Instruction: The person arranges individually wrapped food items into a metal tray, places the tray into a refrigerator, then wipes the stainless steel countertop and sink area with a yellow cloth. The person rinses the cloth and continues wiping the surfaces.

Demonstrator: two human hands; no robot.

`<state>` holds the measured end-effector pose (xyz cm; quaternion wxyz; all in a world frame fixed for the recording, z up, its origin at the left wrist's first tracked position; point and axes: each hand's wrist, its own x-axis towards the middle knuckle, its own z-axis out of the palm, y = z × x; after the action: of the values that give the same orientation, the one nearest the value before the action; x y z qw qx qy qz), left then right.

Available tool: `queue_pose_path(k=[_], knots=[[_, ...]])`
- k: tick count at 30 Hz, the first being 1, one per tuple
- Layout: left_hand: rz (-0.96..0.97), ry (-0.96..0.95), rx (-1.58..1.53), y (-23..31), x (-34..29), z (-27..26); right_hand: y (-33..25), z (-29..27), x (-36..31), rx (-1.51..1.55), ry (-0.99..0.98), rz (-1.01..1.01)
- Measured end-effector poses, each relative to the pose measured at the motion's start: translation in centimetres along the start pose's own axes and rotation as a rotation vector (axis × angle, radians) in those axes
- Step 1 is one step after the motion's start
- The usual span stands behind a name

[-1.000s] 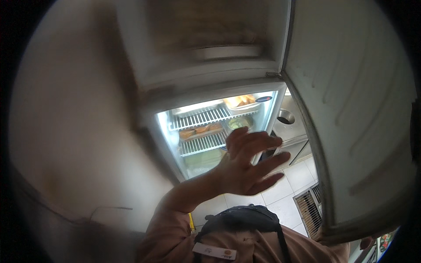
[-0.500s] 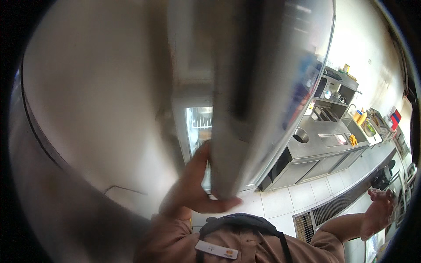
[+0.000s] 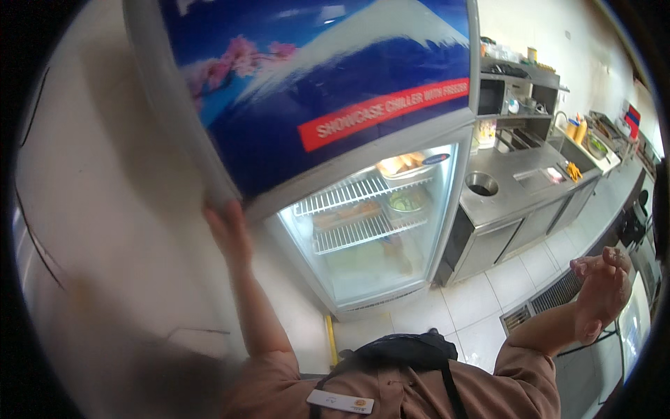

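My left hand rests its fingers against the lower left edge of the upper door of a tall fridge; blur hides their detail. That door bears a blue picture of a snowy mountain and pink blossoms, with a red strip. Below it is a lit glass door, closed, with wire racks behind it. The racks hold a tray of pale food and a bowl of something green. Raised at the right, my right hand has loosely bent fingers, apart, holding nothing.
Right of the fridge runs a steel counter with a round hole, a shelf unit and yellow bottles. A floor drain grate crosses the white tiles. A pale wall stands at left.
The upper fridge door has swung away from me, from edge-on to nearly flush with the fridge front. My left hand has gone up and left with it. My right hand has risen slightly.
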<state>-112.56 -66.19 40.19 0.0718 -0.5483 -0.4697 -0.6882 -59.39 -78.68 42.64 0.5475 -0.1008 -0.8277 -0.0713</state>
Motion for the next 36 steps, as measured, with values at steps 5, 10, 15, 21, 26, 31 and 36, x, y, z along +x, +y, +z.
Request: queue_pose_path(k=[5, 10, 15, 21, 26, 31, 36], knots=[[-0.120, -0.017, 0.277, -6.0, 3.5, 0.9, 0.2, -1.0, -1.2, -0.019, -0.006, 0.030], [-0.006, 0.104, 0.683, -12.7, 7.4, 2.5, 0.1, -2.4, -1.8, -0.053, -0.024, 0.052], [0.029, -0.039, 0.657, -15.0, 10.3, 3.5, 0.1, -3.0, -2.9, -0.042, 0.024, 0.120], [0.018, 0.064, 0.769, -17.5, 11.5, 3.8, 0.5, -4.8, -4.0, -0.112, 0.032, 0.211], [0.297, 0.172, 0.855, -16.1, 11.6, 4.7, 4.0, -7.8, -6.4, -0.057, 0.047, 0.206], [0.294, 0.529, 0.830, -7.7, 9.4, 12.9, 9.1, -11.6, -10.5, -0.136, 0.230, 0.430], [0.427, 0.677, 0.834, -1.6, 7.4, 23.4, 14.2, -17.1, -13.4, -0.251, 0.392, 0.614]])
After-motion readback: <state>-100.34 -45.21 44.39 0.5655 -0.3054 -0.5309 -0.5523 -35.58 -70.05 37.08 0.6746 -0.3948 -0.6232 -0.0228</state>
